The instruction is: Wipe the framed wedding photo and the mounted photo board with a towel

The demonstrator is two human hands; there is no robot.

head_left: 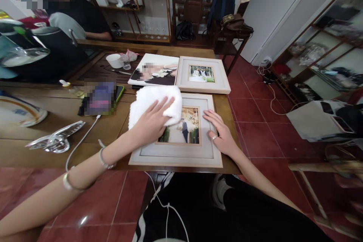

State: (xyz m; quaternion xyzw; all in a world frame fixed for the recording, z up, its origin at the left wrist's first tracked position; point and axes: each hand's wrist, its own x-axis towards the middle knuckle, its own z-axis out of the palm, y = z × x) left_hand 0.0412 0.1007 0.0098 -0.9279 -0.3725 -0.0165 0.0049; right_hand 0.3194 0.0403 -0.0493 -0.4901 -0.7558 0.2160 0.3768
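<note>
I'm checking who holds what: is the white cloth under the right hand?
No, the white cloth lies under the left hand, while the right hand rests flat on the picture frame.

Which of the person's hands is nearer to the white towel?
Left. The left hand presses on the white towel; the right hand lies flat on the right border of the picture frame, clear of the towel.

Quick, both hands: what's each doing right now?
Left hand: open, flat on the white cloth atop the picture frame.
Right hand: open, flat on the frame's right side.
</note>
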